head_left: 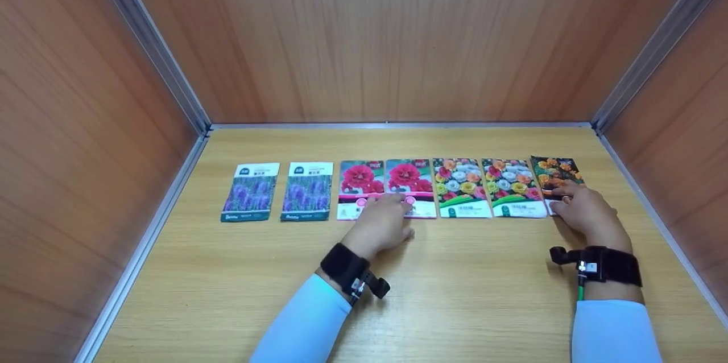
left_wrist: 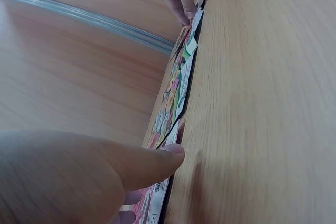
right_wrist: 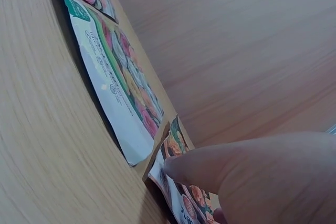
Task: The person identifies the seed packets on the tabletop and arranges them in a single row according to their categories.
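Note:
My left hand [head_left: 382,225] rests over the lower edges of two seed packets with pink flowers, the left one [head_left: 360,178] and the right one [head_left: 409,178]. Its fingers touch them, and the thumb [left_wrist: 157,161] lies straight out. At the right end of the row, my right hand [head_left: 588,215] touches a dark seed packet with orange flowers [head_left: 557,169]. Its thumb [right_wrist: 194,169] presses on that packet's pale lower part, and the hand hides the lower right corner. Just left are two packets of mixed-colour flowers, one [head_left: 462,184] beside the other [head_left: 513,184].
Two purple-flower packets, one [head_left: 250,192] and another [head_left: 307,192], lie apart from each other at the left of the row. Wood-grain panels with metal edging enclose the table [head_left: 455,295] at the back [head_left: 387,38], left [head_left: 68,152] and right [head_left: 677,124].

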Tool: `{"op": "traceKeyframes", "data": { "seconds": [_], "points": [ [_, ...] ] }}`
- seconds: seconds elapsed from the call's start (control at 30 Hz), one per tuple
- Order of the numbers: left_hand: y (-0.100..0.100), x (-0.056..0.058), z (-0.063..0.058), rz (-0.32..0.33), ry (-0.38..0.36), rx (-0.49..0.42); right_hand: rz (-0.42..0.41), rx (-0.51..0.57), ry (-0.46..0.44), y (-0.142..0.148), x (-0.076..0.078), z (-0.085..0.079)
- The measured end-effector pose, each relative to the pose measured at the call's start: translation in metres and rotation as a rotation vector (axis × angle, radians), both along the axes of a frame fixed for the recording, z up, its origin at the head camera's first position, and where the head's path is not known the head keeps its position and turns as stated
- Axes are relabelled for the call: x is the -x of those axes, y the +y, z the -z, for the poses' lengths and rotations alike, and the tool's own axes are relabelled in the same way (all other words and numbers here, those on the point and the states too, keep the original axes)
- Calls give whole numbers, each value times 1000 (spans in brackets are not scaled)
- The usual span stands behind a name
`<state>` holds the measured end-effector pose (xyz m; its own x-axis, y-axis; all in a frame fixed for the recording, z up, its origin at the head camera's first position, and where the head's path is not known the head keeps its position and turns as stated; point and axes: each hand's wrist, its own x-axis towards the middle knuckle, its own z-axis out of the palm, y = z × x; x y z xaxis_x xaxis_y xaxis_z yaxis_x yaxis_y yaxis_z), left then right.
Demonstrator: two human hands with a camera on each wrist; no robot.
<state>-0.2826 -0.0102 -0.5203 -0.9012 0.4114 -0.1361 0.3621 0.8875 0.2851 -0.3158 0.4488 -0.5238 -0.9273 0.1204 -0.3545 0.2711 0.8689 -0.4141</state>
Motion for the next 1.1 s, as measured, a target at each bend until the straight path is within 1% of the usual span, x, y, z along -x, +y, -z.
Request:
{"op": "traceKeyframes", "data": {
  "seconds": [0.1,0.17,0.3,0.43,0.57,0.73,0.83,0.97,1.03,1.1],
  "points": [
    [0,-1,-1,-6,-10,-3,4,-3,-38,-1,0,2],
    [0,-1,-1,-7,-12,-5,7,1,-44,-1,-1,2],
    [0,-1,0,4,11,-2,-11,5,-19,-1,-2,2],
    [0,-1,0,14,27,1,-32,-18,14,0,-1,1],
    [-1,-2,0,11,21,-2,-28,-28,17,1,0,1],
    [-1,-2,0,10,13,-1,-12,-8,29,-1,-1,-1],
    [-2,-2,0,10,16,5,14,12,46,-3,-3,-4],
    [-4,0,0,7,24,10,50,62,36,-9,-6,-11],
    [-5,1,-1,-5,13,-1,58,85,39,-14,-6,-16],
    [-8,3,-3,-28,-12,-20,45,87,67,-19,-6,-21]
  ]
}}
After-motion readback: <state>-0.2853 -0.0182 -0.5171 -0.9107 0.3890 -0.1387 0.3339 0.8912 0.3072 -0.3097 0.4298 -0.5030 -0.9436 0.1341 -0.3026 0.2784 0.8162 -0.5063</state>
